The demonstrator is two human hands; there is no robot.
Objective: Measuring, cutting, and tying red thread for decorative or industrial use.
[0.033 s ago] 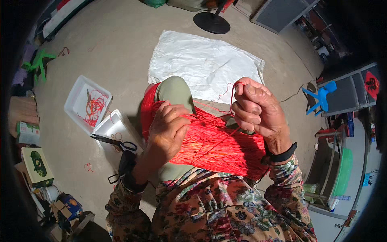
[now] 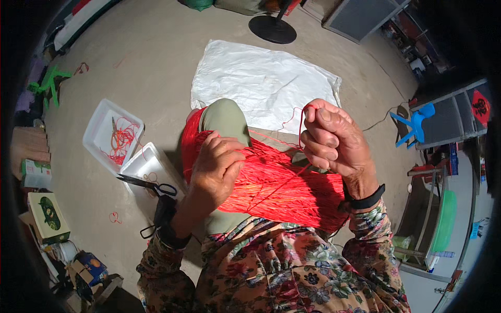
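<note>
A thick bundle of long red strings (image 2: 282, 193) lies across my lap, over the pale green trouser legs. My right hand (image 2: 334, 138) is raised above the bundle's right part, its fingers closed on a red string that loops over the index finger. From that hand the string slants down toward the bundle, and a thin loose end trails over the white sheet. My left hand (image 2: 216, 167) rests on the left part of the bundle, palm down, fingers slightly bent and a little apart. What lies beneath its palm is hidden.
Left of my knees, a white bin (image 2: 107, 135) holds tangled red string; beside it, black scissors (image 2: 148, 183) lie across a white foam box (image 2: 141, 164). Ahead, a white sheet (image 2: 261, 83) covers some floor near a round black stand base (image 2: 272, 29). A blue stool (image 2: 416, 125) stands right.
</note>
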